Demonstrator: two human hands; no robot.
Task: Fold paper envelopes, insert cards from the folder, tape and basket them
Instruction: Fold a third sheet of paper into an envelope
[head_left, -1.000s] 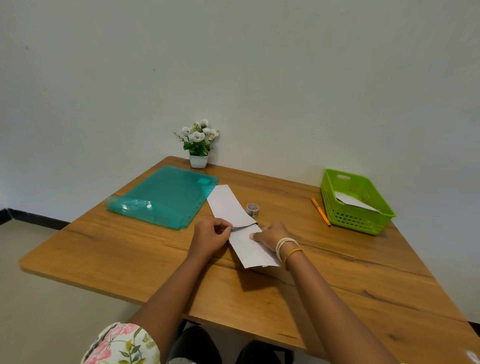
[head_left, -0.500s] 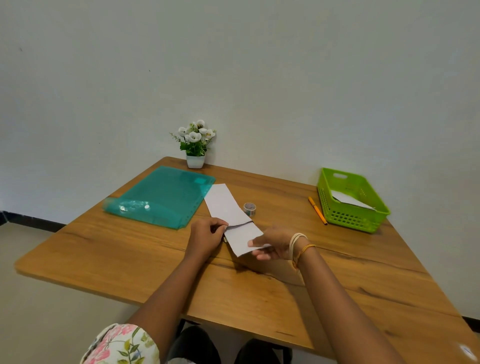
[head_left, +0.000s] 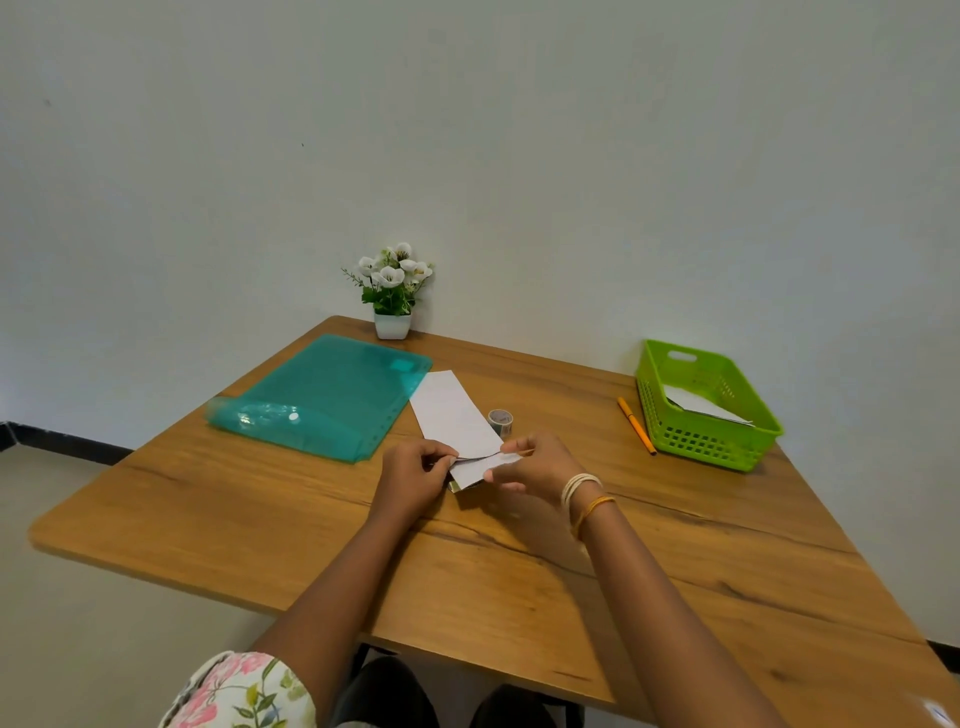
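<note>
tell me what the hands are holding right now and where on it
Both hands hold the paper at its near, folded end: the left hand pinches the left edge at the crease, the right hand grips the right edge of the folded-over flap.

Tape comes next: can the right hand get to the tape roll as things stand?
Probably yes. The tape roll stands just beyond the right hand, beside the paper, with nothing between them. But that hand is pinching the paper's fold and must let go first.
</note>
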